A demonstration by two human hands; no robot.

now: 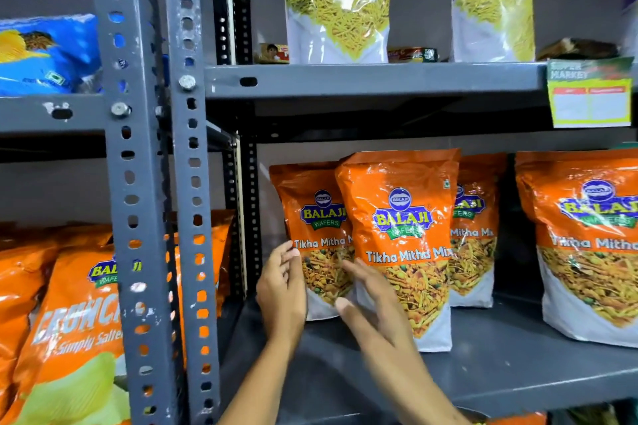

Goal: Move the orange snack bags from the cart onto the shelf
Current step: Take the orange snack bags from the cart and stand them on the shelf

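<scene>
Several orange Tikha Mitha Mix snack bags stand upright on the grey metal shelf (483,366). The front bag (404,217) leans slightly, overlapping a bag behind it on the left (310,210) and another on the right (476,228). A further orange bag (587,245) stands at the far right. My left hand (281,290) is flat with fingers apart against the left edge of the rear left bag. My right hand (371,300) lies open with fingers spread on the lower left of the front bag. Neither hand grips anything. The cart is out of view.
Purple Aloo Sev bags (338,7) stand on the shelf above, with a price tag (590,93) hanging at its right edge. Perforated grey uprights (186,183) divide the racks. Orange crisp bags (76,321) and a blue bag (45,52) fill the left rack.
</scene>
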